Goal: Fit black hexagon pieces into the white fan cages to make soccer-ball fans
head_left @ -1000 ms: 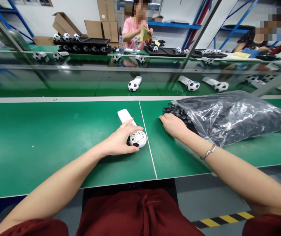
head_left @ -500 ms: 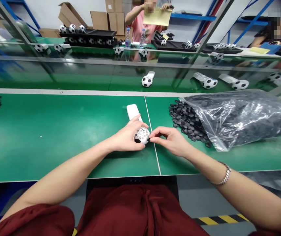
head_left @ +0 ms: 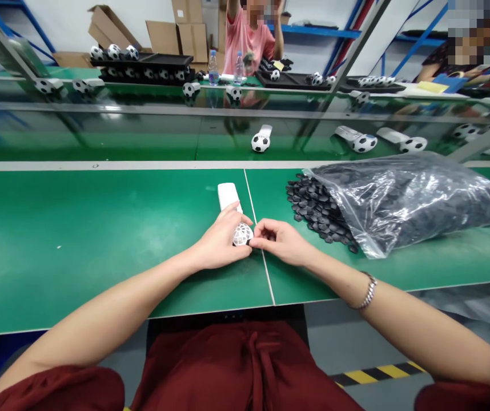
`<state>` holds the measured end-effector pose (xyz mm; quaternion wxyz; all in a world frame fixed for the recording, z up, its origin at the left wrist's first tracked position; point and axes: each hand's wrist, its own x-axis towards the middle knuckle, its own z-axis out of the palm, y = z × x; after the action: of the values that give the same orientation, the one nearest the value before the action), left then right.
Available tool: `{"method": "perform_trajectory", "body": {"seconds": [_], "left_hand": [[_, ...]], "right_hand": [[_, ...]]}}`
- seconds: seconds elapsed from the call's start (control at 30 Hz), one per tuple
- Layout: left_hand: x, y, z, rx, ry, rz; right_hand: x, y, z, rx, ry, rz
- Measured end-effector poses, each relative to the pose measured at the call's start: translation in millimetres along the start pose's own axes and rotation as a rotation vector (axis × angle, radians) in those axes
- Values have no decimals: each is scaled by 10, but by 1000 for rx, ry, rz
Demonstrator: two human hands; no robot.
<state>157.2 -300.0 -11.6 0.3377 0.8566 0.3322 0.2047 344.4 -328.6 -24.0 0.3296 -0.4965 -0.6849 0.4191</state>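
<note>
My left hand (head_left: 211,246) is closed around a white ball-shaped device (head_left: 242,233), which has an open lattice face like a football. Its flat white handle (head_left: 228,195) points away from me on the green bench. Against the lower right of the ball, my right hand (head_left: 282,242) pinches thumb and forefinger together. Those fingertips meet at a small black piece, mostly hidden by them. To the right, a heap of small black pieces (head_left: 320,210) spills from a clear plastic bag (head_left: 420,197).
Behind the bench's pale edge strip (head_left: 142,166) runs a shiny green belt (head_left: 151,137) carrying football-patterned devices (head_left: 261,142). Beyond it, a person in pink (head_left: 249,37) stands near black trays (head_left: 146,63) and two bottles (head_left: 213,68). Another person (head_left: 463,51) is at far right.
My right fingertips have closed in on the ball's lower right side, covering more of the black piece. The view has shifted slightly. The person in pink no longer shows the yellow sheet.
</note>
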Motion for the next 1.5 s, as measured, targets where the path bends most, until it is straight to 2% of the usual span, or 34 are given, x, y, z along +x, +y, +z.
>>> {"method": "perform_trajectory", "body": {"seconds": [0.07, 0.13, 0.23, 0.3, 0.37, 0.43, 0.5, 0.57, 0.6, 0.7, 0.77, 0.83, 0.9, 1.0, 1.23, 1.5], "left_hand": [[-2, -17, -48, 2, -31, -9], [-5, -43, -100, -10, -72, 11], [-9, -85, -145, -39, -148, 97], [-12, -100, -142, -1, -133, 70], [-17, -100, -129, 64, -62, -51], [-23, -93, -135, 98, -7, -146], [-23, -91, -185, 85, -31, -143], [-16, -101, -276, 59, -101, -99], [-11, -111, -328, 45, -144, -80], [-6, -147, -450, 8, -231, -62], [-8, -168, -465, -2, -225, -75], [-12, -178, -424, -5, -180, -101], [-13, -177, -355, -12, -108, -126], [-7, -159, -262, -22, 6, -132], [6, -116, -172, 53, 109, -111], [1, -144, -118, 14, 183, -99]], "right_hand": [[-6, 41, -196, -206, 73, -20], [-44, 110, -435, -553, 192, -8], [-133, 224, -684, -1055, 200, 73], [-178, 268, -715, -1255, 142, 61], [-187, 277, -677, -1378, 86, 7], [-161, 266, -639, -1433, 50, -29], [-118, 248, -634, -1444, 39, -45], [-82, 219, -637, -1377, 50, -69], [-69, 196, -624, -1270, 61, -89], [-38, 81, -484, -734, 88, -132], [-1, -18, -323, -452, 65, -146], [69, -104, -163, -332, 20, -190], [165, -159, -50, -300, -27, -267], [310, -184, 7, -287, -71, -339], [426, -140, -23, -233, -141, -355], [383, -41, 37, -166, -36, -403]]}}
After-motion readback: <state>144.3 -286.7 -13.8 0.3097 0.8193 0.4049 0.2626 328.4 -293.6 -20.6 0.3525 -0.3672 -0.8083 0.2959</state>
